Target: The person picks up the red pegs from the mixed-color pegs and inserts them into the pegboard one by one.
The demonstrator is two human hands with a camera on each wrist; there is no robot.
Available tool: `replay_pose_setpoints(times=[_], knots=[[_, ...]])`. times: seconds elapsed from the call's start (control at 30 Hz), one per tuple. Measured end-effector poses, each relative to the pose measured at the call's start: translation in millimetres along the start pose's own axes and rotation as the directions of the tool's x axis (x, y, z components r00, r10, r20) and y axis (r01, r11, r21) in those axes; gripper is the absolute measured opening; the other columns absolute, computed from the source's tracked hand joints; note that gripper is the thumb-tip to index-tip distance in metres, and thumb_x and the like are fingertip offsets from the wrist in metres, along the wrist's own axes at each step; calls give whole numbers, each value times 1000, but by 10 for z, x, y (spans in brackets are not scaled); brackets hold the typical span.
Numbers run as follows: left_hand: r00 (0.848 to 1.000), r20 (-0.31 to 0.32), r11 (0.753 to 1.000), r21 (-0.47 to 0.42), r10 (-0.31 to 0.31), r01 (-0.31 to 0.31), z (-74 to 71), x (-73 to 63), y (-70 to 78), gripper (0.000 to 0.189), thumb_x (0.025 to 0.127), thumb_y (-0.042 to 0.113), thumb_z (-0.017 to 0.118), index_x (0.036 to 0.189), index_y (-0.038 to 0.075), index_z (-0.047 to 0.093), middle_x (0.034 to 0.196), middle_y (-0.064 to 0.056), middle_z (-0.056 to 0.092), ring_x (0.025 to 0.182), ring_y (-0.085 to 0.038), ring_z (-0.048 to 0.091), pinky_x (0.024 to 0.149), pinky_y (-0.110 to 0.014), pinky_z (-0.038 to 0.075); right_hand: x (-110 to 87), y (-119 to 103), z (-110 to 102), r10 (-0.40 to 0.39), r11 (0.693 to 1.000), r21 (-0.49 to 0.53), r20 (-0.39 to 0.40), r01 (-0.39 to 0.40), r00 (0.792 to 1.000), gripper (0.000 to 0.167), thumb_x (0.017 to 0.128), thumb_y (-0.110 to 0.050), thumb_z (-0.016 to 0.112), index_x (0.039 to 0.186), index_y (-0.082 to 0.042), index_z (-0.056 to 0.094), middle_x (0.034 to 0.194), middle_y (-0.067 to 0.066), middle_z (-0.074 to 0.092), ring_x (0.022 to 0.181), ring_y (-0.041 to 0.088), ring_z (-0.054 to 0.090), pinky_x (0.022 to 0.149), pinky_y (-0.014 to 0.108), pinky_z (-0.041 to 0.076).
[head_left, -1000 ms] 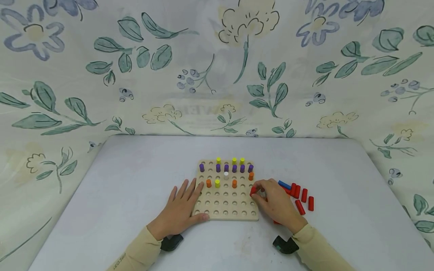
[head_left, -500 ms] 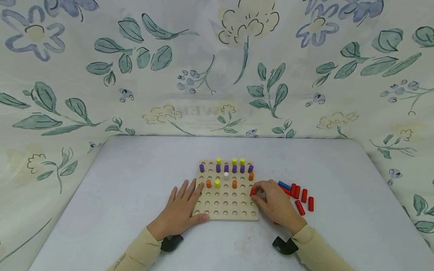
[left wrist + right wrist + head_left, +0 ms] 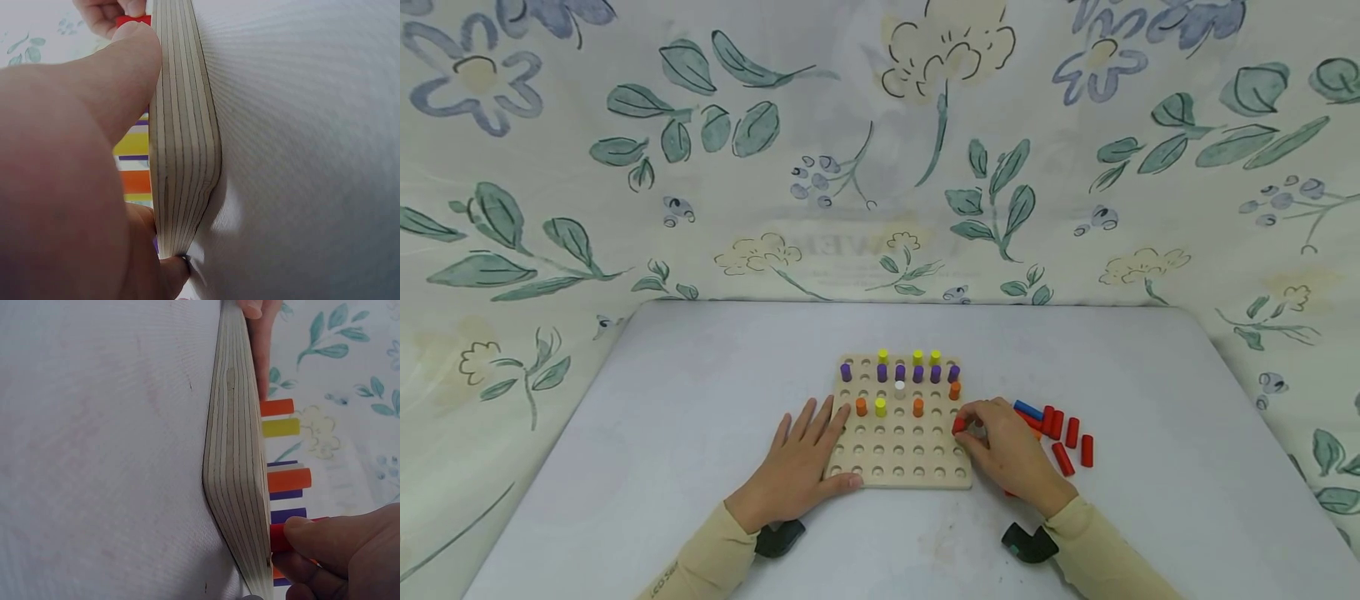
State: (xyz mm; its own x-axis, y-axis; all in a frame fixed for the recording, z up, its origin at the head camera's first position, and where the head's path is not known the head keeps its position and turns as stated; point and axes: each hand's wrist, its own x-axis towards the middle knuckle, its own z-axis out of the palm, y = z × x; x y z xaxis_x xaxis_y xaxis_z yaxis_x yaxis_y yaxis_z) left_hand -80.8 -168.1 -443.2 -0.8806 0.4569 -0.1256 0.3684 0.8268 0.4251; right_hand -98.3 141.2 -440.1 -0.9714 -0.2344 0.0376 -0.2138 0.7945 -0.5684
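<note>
A pale wooden pegboard with rows of round holes lies on the table, seen edge-on as layered plywood in both wrist views. My left hand rests with spread fingers along its left side, thumb on the near left corner. At the right edge my right hand pinches a red peg between thumb and fingers, its end right at the board's surface. Purple pegs, yellow pegs, orange pegs and one white peg stand upright in the board's farther rows.
Right of the right hand lie several loose red pegs and a blue peg, partly covered by the hand. A white table holds everything. Behind it hangs a floral cloth. Each wrist wears a black camera mount.
</note>
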Motion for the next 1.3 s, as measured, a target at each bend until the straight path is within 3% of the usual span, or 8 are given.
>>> replay_pose_setpoints(times=[0.47, 0.73, 0.97, 1.13, 1.3], knots=[[1000, 0, 1000, -1, 1, -1, 3, 5, 10, 95, 95, 61, 57, 160, 3, 20, 165, -23, 11, 152, -46, 1, 114, -70, 1, -16, -1, -29, 13, 1000, -7, 3, -13, 1000, 34, 87, -20, 82, 117, -10, 70, 101, -2, 63, 85, 12, 52, 69, 21, 52], [1000, -3, 1000, 4, 7, -7, -5, 8, 15, 94, 95, 59, 58, 160, 2, 20, 165, -24, 11, 151, -46, 1, 114, -71, 2, -40, 6, -128, -35, 999, 15, -31, 36, 999, 40, 86, -20, 82, 122, -10, 68, 100, -2, 65, 86, 14, 51, 68, 23, 50], [1000, -3, 1000, 6, 7, -7, -16, 5, 30, 94, 95, 58, 59, 160, 1, 21, 165, -24, 12, 151, -46, 2, 114, -71, 2, -43, 16, -189, -44, 999, -1, -47, 44, 998, 44, 85, -19, 83, 124, -9, 66, 105, -1, 67, 95, 17, 56, 77, 29, 55], [1000, 1, 1000, 2, 5, -5, -16, 8, 25, 94, 96, 58, 58, 160, 2, 20, 165, -24, 11, 151, -46, 1, 114, -71, 2, -35, 12, -237, -34, 999, -7, -40, 34, 999, 43, 87, -18, 82, 125, -9, 66, 104, 1, 67, 97, 20, 59, 81, 34, 56], [1000, -3, 1000, 5, 2, -2, -9, 6, 10, 94, 95, 59, 58, 160, 2, 21, 165, -24, 11, 151, -47, 2, 113, -71, 2, -32, 7, -289, -39, 999, 8, -59, 40, 997, 39, 88, -16, 80, 123, -8, 67, 104, 4, 67, 93, 21, 58, 77, 32, 55]])
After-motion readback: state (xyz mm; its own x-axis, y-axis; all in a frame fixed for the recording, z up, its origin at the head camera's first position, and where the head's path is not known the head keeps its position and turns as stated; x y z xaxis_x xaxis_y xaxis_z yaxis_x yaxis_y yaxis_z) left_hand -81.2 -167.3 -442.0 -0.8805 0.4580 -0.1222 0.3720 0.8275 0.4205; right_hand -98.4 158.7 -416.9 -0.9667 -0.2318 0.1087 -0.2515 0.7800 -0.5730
